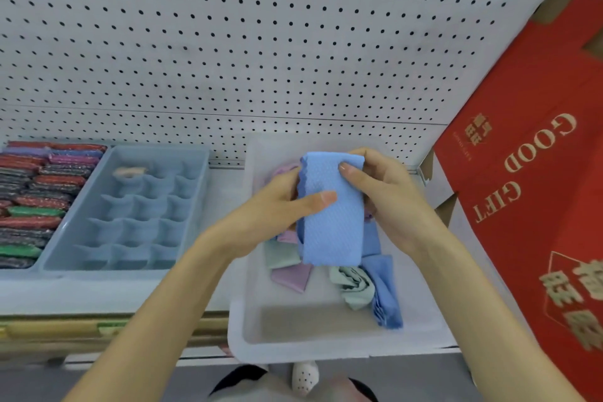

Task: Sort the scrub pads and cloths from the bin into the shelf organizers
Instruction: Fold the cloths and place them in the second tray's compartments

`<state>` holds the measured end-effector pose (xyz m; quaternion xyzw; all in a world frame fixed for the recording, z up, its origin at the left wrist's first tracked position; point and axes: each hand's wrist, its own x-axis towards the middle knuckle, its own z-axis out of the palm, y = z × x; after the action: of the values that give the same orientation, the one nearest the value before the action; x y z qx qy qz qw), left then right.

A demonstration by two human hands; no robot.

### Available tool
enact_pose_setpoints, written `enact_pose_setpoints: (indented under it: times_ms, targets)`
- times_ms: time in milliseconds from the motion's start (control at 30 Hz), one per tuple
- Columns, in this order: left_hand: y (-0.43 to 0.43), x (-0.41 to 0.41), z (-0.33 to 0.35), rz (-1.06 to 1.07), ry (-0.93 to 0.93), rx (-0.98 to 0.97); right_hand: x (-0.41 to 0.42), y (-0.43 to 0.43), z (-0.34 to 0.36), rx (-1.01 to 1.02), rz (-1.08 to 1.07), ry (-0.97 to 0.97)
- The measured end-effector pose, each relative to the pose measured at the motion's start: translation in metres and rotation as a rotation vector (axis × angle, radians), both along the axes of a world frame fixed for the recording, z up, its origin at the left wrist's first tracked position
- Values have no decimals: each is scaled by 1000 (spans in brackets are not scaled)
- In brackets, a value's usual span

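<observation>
Holding a folded blue cloth (332, 225) upright between them, both hands are closed on it just above the bin (248, 346). The left hand (277, 206) grips the cloth's left edge with its thumb laid across the front and its fingers hidden behind. The right hand (381, 196) pinches the upper right corner, thumb on the front face. The cloth looks light, soft and limp, with a waffled weave and scalloped edges. It should not slip, but it would likely sag or fall open if taken by one layer. A pinch across the whole folded stack, near a fold, seems the safer hold. Inside the bin, under the hands, lie more loose cloths: a purple one (292, 276), a crumpled green one (354, 287) and a folded blue one (385, 290) against the right wall. Left of the bin on the same shelf sits a pale blue divided organizer (130, 215). Its cells appear mostly vacant apart from a blurred pale item (130, 171) in a far cell. Further left of the bin, rows of glittery scrub pads (32, 199) stand packed on edge. Right of the bin leans a red carton (538, 173), and behind it rises white pegboard (261, 26).
</observation>
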<state>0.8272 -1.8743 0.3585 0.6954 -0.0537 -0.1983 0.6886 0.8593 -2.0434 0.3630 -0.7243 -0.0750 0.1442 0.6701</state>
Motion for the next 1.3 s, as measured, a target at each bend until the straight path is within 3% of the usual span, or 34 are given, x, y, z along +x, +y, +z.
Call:
enact_pose_setpoints:
  times_ms: [133,233,300,433,733,833,967,1167,1300]
  targets:
    - [-2,-3,-16,97,70,-44,-3,4,-10,-41,-91,34]
    - [-3,-4,-19,175,83,-105,-10,-7,-20,-74,54,184]
    - [-4,-6,-20,172,69,-82,-15,-14,-26,-66,129,224]
    - [-5,-10,-24,69,114,-62,-14,-17,-35,11,35,170]
    - [-6,-11,-29,239,258,-399,-7,-31,-44,429,94,257]
    - [-12,-11,-34,231,211,-247,-3,-38,-49,309,138,160]
    - [-23,-13,-46,295,4,76,-3,-37,-61,11,149,-10]
    - [-28,-25,-52,404,12,42,-10,-38,-69,57,168,-51]
    - [-29,-27,-56,476,-172,275,-7,-29,-71,-42,146,-193]
